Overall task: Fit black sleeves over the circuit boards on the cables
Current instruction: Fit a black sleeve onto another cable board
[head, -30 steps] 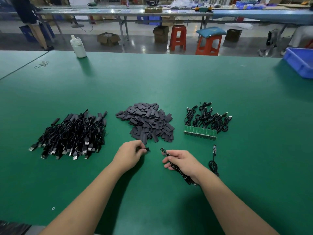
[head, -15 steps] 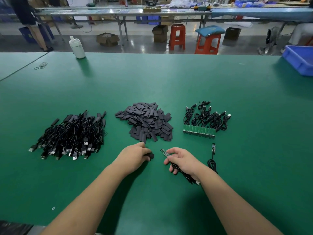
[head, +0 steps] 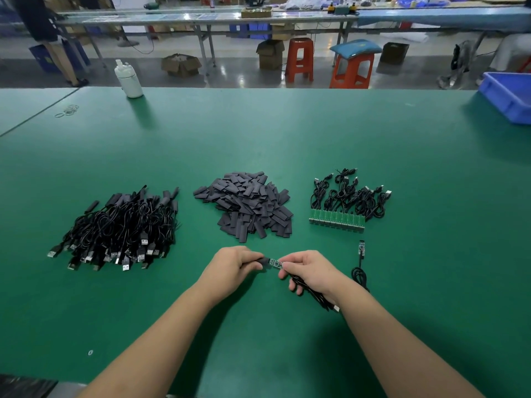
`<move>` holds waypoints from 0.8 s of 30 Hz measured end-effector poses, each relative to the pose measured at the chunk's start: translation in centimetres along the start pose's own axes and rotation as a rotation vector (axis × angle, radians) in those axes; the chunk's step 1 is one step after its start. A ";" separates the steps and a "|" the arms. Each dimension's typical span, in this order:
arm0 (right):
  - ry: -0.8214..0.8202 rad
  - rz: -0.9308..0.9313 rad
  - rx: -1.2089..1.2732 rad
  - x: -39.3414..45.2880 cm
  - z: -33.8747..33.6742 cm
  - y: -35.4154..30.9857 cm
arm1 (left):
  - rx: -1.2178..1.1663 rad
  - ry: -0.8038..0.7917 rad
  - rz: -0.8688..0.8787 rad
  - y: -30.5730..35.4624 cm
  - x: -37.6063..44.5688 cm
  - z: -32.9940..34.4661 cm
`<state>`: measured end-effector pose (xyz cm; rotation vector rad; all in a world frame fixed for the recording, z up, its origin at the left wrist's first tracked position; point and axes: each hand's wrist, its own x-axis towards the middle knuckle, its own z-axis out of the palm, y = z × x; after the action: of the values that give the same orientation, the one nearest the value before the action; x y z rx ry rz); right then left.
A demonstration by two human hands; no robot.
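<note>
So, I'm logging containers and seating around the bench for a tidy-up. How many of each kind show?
Red stools: 2, the second carrying a blue cushion
Cardboard boxes: 2, the other by the stools
Blue bin: 1
White bottle: 1
Total: 6

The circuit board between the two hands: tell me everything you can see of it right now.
The circuit board is a small, narrow green strip with tiny components on its top face, too small to read. It lies roughly level above the green table, held in the air. The right hand pinches its right end, where its black cable runs back under the palm. The left hand holds a black sleeve at its left end; most of the board is not yet covered.
</note>
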<state>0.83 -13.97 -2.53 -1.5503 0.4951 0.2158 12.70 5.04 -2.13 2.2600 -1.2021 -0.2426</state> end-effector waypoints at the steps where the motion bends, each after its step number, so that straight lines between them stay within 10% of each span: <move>1: -0.001 -0.002 0.004 0.0 0.0 0.0 | 0.001 -0.007 0.002 0.0 0.0 0.0; 24: -0.020 -0.004 -0.059 -0.4 0.1 -0.1 | 0.300 -0.157 0.030 2.5 0.7 -0.6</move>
<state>0.55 -13.77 -2.25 -1.6052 0.4732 0.2447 11.56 3.64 -0.20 2.5149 -1.4345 -0.2462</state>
